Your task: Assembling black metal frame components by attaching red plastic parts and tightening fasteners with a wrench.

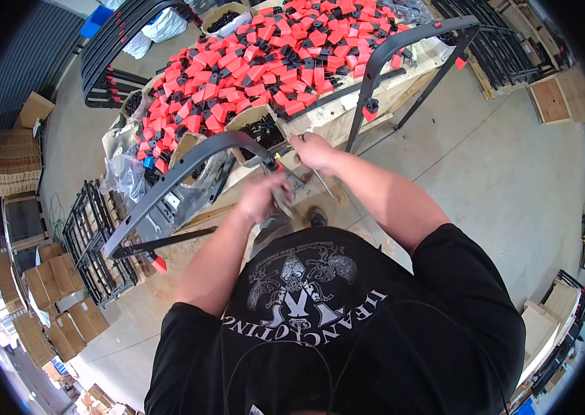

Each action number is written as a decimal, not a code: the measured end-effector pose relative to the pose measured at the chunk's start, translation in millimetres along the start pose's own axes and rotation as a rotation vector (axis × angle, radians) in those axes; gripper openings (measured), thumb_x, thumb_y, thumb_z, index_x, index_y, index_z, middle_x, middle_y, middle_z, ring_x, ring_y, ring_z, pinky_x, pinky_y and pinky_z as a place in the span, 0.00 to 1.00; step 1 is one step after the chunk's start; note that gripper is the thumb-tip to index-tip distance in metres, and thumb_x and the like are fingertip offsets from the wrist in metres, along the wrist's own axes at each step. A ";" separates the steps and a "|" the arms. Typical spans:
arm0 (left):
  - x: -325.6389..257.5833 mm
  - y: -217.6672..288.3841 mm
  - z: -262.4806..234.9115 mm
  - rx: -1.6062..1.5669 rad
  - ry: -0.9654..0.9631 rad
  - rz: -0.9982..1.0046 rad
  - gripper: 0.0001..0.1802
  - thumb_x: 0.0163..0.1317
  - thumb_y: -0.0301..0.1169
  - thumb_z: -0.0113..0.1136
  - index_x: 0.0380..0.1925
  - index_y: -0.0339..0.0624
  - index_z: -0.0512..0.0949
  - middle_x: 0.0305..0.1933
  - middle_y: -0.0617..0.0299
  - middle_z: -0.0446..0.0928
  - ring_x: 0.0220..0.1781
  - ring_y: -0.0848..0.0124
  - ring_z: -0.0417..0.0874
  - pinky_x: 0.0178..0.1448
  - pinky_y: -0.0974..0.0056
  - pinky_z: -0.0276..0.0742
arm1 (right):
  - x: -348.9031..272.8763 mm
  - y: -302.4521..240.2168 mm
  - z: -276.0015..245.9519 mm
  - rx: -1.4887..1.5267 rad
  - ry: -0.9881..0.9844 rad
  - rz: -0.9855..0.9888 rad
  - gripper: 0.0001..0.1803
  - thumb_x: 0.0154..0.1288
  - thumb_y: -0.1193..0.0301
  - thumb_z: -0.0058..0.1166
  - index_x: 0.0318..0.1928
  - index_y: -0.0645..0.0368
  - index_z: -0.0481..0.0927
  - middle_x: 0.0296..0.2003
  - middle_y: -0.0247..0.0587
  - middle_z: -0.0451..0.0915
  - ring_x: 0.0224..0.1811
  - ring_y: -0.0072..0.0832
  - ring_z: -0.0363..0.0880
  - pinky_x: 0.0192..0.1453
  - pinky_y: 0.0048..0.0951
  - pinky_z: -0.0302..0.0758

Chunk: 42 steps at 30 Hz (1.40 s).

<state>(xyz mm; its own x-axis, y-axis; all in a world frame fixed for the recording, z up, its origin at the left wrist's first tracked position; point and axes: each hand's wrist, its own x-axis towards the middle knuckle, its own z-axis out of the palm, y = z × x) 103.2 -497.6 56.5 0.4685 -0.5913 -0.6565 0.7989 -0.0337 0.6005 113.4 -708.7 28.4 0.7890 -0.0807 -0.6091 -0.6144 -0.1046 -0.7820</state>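
Observation:
My left hand [262, 198] is smeared by motion beside the end of a curved black frame bar [168, 181]; whether its fingers grip anything does not show. My right hand [312, 151] is closed in a pinch at the table's near edge, just to the right of that end. What it pinches is too small to make out. A thin rod [324, 184] slants down below it, and a small yellow piece [278, 159] shows between the hands. Close by stands an open carton of black parts [259, 128]. A red cap [159, 264] hangs near the frame's lower left corner.
Red and black plastic caps [271, 55] lie heaped on the wooden table. A second black frame [368, 90] leans over its right end. Stacked black frames [95, 242] stand at the left, near cardboard boxes [57, 277]. Clear plastic bags [125, 174] lie at the table's left corner.

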 end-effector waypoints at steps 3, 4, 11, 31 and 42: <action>-3.8 -8.7 21.5 0.854 0.249 0.102 0.15 0.67 0.33 0.56 0.39 0.27 0.78 0.34 0.50 0.84 0.33 0.61 0.87 0.38 0.58 0.82 | -15.0 -10.5 6.8 0.008 0.039 0.105 0.34 0.75 0.48 0.51 0.52 0.76 0.76 0.34 0.55 0.83 0.33 0.37 0.82 0.34 0.40 0.79; -1.2 -7.2 22.7 1.001 0.305 0.084 0.16 0.67 0.33 0.55 0.39 0.26 0.77 0.33 0.49 0.84 0.34 0.60 0.87 0.39 0.58 0.83 | -16.5 -14.3 6.3 -0.020 0.034 0.117 0.36 0.74 0.48 0.53 0.52 0.78 0.75 0.36 0.58 0.84 0.35 0.41 0.84 0.38 0.41 0.81; -5.6 8.6 14.6 0.473 0.184 -0.021 0.14 0.65 0.36 0.60 0.33 0.32 0.77 0.27 0.57 0.81 0.27 0.63 0.84 0.28 0.62 0.79 | -30.0 -12.7 21.0 -0.182 0.263 -0.132 0.42 0.60 0.48 0.69 0.51 0.81 0.73 0.43 0.70 0.83 0.47 0.52 0.86 0.50 0.43 0.80; 24.6 -13.2 -25.9 0.298 0.092 -0.112 0.11 0.59 0.34 0.63 0.33 0.35 0.81 0.33 0.51 0.82 0.32 0.61 0.86 0.26 0.54 0.76 | -13.8 10.7 39.6 -0.108 0.320 -0.182 0.37 0.62 0.50 0.71 0.46 0.79 0.76 0.38 0.60 0.84 0.40 0.41 0.84 0.46 0.41 0.79; 7.0 -4.6 -2.6 0.605 0.204 0.044 0.13 0.61 0.34 0.61 0.33 0.32 0.78 0.28 0.55 0.81 0.28 0.63 0.83 0.29 0.59 0.79 | 3.2 25.2 32.5 -0.104 0.312 -0.131 0.25 0.66 0.56 0.69 0.36 0.69 0.78 0.26 0.36 0.78 0.27 0.22 0.72 0.30 0.33 0.71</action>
<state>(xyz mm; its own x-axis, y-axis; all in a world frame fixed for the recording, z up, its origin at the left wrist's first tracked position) 103.8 -499.5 47.9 0.6057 -0.4393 -0.6635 0.4514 -0.4970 0.7411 100.4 -679.3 2.4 0.8334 -0.3570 -0.4219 -0.5169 -0.2332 -0.8236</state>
